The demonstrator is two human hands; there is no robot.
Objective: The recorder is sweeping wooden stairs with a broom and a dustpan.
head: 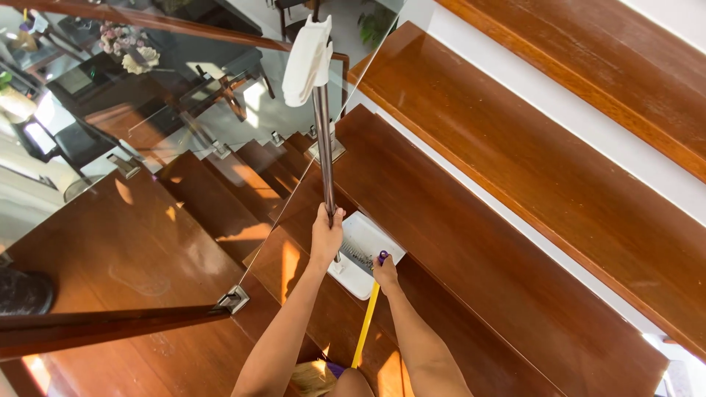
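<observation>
My left hand [326,237] grips the metal pole [323,147] of a long-handled white dustpan; the pole rises toward the camera and ends in a white plastic handle [309,60]. The white dustpan tray [365,254] rests on a brown wooden stair tread [456,242], with grey comb teeth along its edge. My right hand [384,270] holds the purple-tipped end of a yellow broom stick [365,327], which runs down toward my body. Both hands are close together above the tray.
Wooden stairs [220,198] descend to the left behind a glass balustrade with metal clamps [234,299] and a dark wooden handrail [103,323]. Higher steps [588,66] with white risers lie to the right. Furniture and flowers [129,48] show below.
</observation>
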